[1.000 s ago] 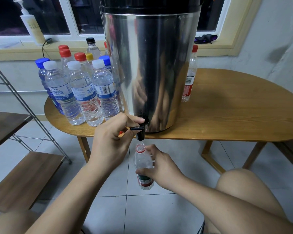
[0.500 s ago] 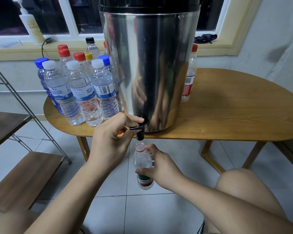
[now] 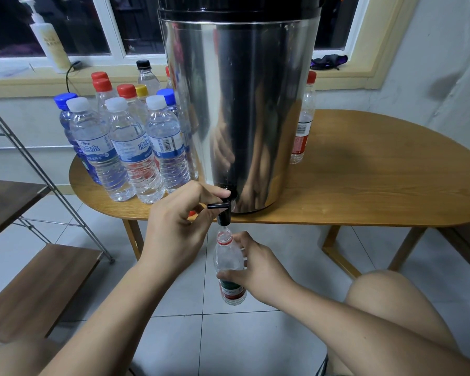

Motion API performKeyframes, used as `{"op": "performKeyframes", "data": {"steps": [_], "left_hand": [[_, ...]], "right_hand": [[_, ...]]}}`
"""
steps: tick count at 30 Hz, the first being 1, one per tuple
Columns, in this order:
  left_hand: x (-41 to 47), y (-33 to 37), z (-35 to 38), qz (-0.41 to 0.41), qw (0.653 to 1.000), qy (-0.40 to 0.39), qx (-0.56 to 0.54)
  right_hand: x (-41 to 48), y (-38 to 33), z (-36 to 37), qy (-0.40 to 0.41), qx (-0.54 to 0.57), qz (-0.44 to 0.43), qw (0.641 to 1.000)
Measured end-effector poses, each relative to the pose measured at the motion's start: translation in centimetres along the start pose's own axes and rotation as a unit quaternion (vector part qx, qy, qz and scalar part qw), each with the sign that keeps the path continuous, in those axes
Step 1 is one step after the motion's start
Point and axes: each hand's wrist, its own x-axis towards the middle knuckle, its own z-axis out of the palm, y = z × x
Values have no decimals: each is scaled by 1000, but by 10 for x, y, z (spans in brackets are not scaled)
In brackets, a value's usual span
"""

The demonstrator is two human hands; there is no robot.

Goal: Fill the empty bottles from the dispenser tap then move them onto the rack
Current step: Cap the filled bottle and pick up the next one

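Seen from the head view, the person crouches in front of a low wooden surface, one bare knee up at the right over the tiled floor. A big shiny steel dispenser stands near the front edge of the surface, and its black tap sticks out past that edge. The left hand is up at the tap, its fingers curled round the small black lever. Right below, the right hand grasps a clear bottle with a red and green label, fingers wrapped round its upper body. The bottle is uncapped and held upright in the air below the edge of the surface, its open mouth right under the spout. How much water is in it I cannot tell. To the left of the dispenser a tight cluster of capped bottles stands on the surface, with white, blue, red, yellow and black caps; the front three have blue labels. On the far right side of the dispenser one red-capped bottle stands alone, partly behind the steel wall. The rack, dark wooden shelves on a thin metal frame, stands on the floor at the left, well apart from the held bottle. On the window sill behind are a pump bottle and a dark bundle of cloth.
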Motion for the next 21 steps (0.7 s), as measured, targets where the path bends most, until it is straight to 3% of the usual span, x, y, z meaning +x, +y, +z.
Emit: {"op": "performKeyframes", "data": {"steps": [21], "left_hand": [[-1, -1, 0, -2, 1000, 2, -3]], "right_hand": [[-1, -1, -1, -4, -5, 0, 1000]]}}
